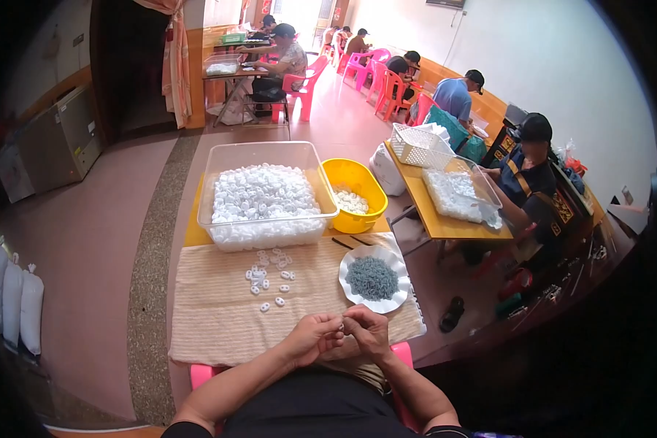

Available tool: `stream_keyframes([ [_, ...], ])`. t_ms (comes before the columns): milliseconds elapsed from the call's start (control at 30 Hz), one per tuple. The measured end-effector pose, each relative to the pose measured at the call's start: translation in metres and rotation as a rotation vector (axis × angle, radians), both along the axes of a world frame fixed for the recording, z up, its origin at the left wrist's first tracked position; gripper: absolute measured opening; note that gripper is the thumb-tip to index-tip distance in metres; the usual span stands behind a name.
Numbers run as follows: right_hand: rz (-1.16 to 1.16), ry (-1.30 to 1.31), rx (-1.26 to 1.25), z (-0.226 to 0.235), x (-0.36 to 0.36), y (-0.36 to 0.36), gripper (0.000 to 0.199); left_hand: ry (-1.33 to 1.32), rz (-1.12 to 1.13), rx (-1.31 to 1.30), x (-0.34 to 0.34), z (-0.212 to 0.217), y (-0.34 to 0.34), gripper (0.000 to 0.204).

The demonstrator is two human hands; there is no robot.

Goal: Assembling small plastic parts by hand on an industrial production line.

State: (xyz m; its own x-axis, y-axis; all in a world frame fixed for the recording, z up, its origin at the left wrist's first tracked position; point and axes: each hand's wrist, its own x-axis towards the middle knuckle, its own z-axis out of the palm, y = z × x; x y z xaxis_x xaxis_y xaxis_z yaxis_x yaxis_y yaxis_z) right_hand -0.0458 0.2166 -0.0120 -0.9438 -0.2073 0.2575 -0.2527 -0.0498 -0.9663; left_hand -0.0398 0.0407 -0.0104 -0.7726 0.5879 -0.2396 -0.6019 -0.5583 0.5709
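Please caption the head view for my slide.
Bare left hand and right hand meet near a wavy-rimmed white dish of small blue-grey pieces.

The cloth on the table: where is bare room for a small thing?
Widest: the cloth left of the loose white pieces, to its left edge. Narrower: between them and the white plate. Crowded: the back, by clear bin and yellow tub; front right, by left hand and right hand.

- At your eleven o'clock, a smooth, translucent plastic bin (pixel 259 153) of white plastic pieces (pixel 266 191).
- At your twelve, a glossy yellow plastic tub (pixel 352 223).
- At your one, a smooth white dish (pixel 369 305).
- From ten to one, a matt, ribbed cloth (pixel 219 306).
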Motion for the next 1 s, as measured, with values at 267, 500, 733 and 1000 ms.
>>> stream_keyframes([
  [267,0.037,-0.132,0.014,0.000,0.001,0.002,0.010,0.128,0.112,-0.052,0.004,-0.002,0.002,0.015],
  [500,0.104,-0.190,0.040,-0.003,-0.004,0.006,0.013,0.167,0.144,-0.111,0.003,0.001,0.002,0.015],
  [733,0.163,-0.154,0.086,0.000,-0.009,0.013,0.014,0.191,0.123,-0.156,0.002,-0.006,0.001,0.015],
  [1000,0.256,-0.207,0.035,0.010,-0.007,0.016,0.011,0.142,0.027,-0.054,0.002,-0.005,-0.003,0.019],
])
